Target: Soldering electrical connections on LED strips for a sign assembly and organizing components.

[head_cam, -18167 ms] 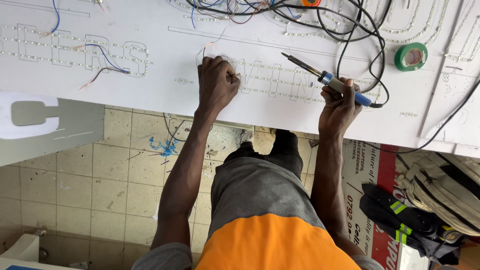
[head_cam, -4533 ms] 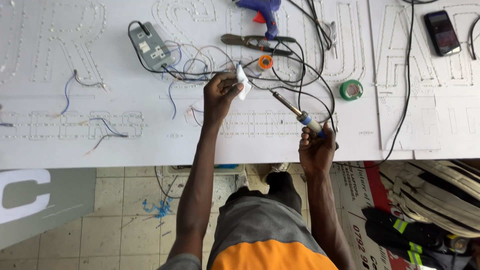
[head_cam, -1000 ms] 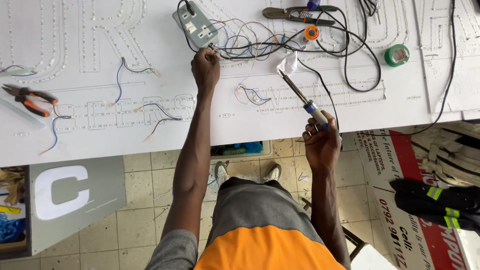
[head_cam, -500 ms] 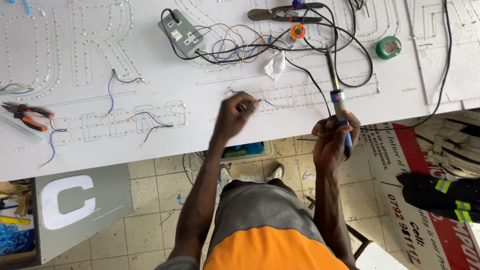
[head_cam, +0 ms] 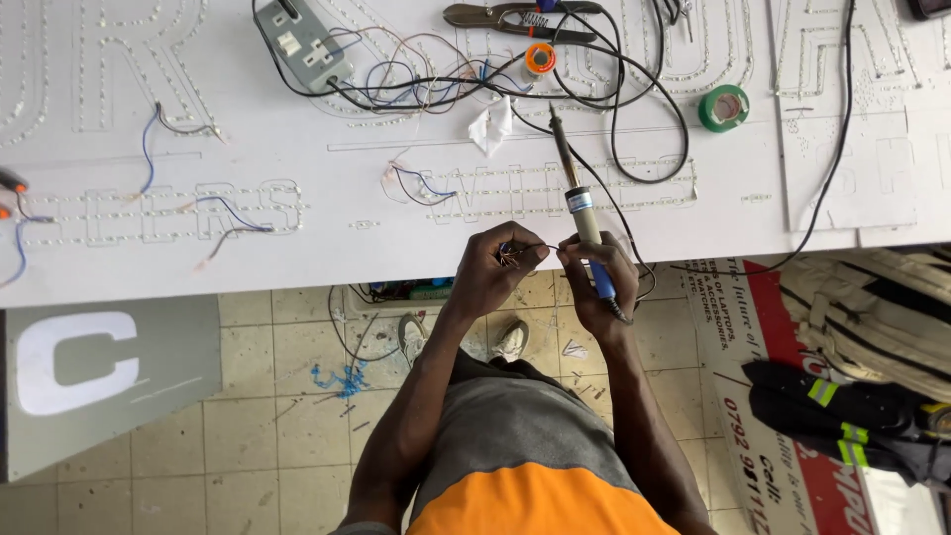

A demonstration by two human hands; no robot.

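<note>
In the head view, both hands meet at the near edge of the white board [head_cam: 297, 248], just over its rim. The left hand [head_cam: 495, 277] is curled, its fingertips pinched together on a thin wire [head_cam: 530, 247] with bare strands at the end. The right hand [head_cam: 594, 287] is wrapped around the blue handle of a soldering iron [head_cam: 575, 188], and its thumb and forefinger also pinch the other end of the same thin wire, so the wire runs straight between the two hands. The iron points away from the person, its tip lying over the dotted row of small lights set in the board.

Beyond the iron's tip lies a crumpled white tissue [head_cam: 492, 126], and behind that a tangle of black cable [head_cam: 634, 119] and thin coloured wires that loops across the board. A grey power strip [head_cam: 302, 45] sits at the far left of the tangle, a small spool of solder [head_cam: 540, 57] is in its middle, and pliers [head_cam: 495, 16] lie at the far edge. A green roll of tape [head_cam: 724, 107] lies to the right, clear of the hands. Loose blue and black wires [head_cam: 218, 213] stick out of the lettering to the left.

Below the board are a tiled floor [head_cam: 267, 436], a grey panel with a white letter [head_cam: 99, 376] and, to the right, a dark bag with yellow stripes [head_cam: 842, 406].
</note>
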